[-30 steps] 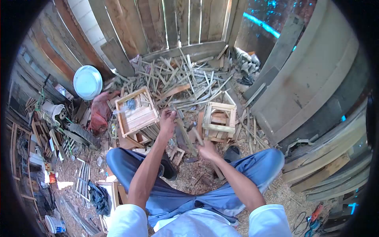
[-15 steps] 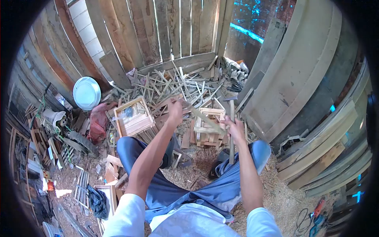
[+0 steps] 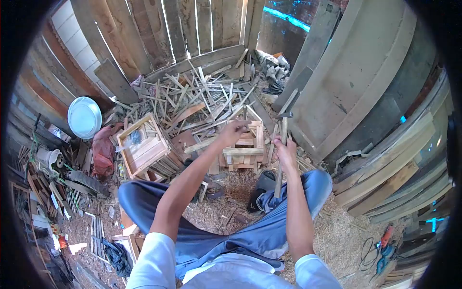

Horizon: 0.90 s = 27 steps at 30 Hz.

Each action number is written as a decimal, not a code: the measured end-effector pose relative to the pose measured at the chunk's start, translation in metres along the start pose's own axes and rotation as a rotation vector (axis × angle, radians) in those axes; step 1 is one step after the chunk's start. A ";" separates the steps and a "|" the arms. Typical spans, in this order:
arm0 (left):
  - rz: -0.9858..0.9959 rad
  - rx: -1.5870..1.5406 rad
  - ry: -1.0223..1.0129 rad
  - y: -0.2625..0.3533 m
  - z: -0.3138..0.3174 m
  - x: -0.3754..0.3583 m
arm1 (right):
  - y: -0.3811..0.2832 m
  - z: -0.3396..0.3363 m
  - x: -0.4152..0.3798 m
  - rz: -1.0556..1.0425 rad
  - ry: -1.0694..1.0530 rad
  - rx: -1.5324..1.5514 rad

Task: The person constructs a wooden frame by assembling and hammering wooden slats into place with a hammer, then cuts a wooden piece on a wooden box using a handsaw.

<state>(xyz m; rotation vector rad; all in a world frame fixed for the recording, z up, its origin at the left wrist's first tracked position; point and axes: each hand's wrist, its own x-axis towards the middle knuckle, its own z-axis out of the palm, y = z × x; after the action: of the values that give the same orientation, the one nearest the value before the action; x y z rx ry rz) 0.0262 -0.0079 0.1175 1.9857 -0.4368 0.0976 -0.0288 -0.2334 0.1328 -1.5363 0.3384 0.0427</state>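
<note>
My right hand (image 3: 287, 153) grips a hammer (image 3: 278, 178) by its wooden handle. The dark hammer head points up, and the handle's lower end hangs over my right knee. Over the back left part of a small wooden box frame (image 3: 244, 151) is my left hand (image 3: 235, 132), palm down. Its fingers are bent and slightly apart, with nothing visible between them. The frame stands on the floor between my feet, built of pale strips with open gaps. A pale strip (image 3: 199, 145) lies left of it, partly behind my left forearm.
A stack of wooden boxes (image 3: 144, 149) stands left of my left knee. Scrap strips (image 3: 202, 98) are heaped by the plank wall. Boards (image 3: 356, 82) lean at right. A white basin (image 3: 84, 117) is at left, and a power tool (image 3: 385, 255) lies at lower right.
The thin wooden strip held between my hands is out of them. My left hand has moved right and over the box frame. The hammer stays in my right hand, and the view has shifted.
</note>
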 end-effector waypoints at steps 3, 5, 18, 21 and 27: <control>-0.002 0.014 -0.240 -0.039 0.046 0.013 | -0.004 -0.003 -0.001 0.029 0.017 -0.062; -0.097 0.057 -0.282 -0.039 0.066 0.009 | -0.005 -0.001 -0.008 0.107 0.082 -0.044; 0.099 0.130 -0.132 -0.064 0.079 -0.006 | -0.007 -0.001 -0.004 0.091 0.009 -0.114; 0.088 0.366 -0.011 -0.065 0.073 -0.026 | -0.001 0.000 -0.001 0.043 0.049 -0.265; 0.048 0.390 -0.072 -0.075 0.059 -0.041 | 0.028 -0.009 0.006 -0.038 0.065 -0.627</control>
<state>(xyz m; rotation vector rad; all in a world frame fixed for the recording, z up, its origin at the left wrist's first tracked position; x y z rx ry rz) 0.0064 -0.0207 0.0166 2.3673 -0.5443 0.1513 -0.0311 -0.2425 0.1038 -2.1678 0.3664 0.0733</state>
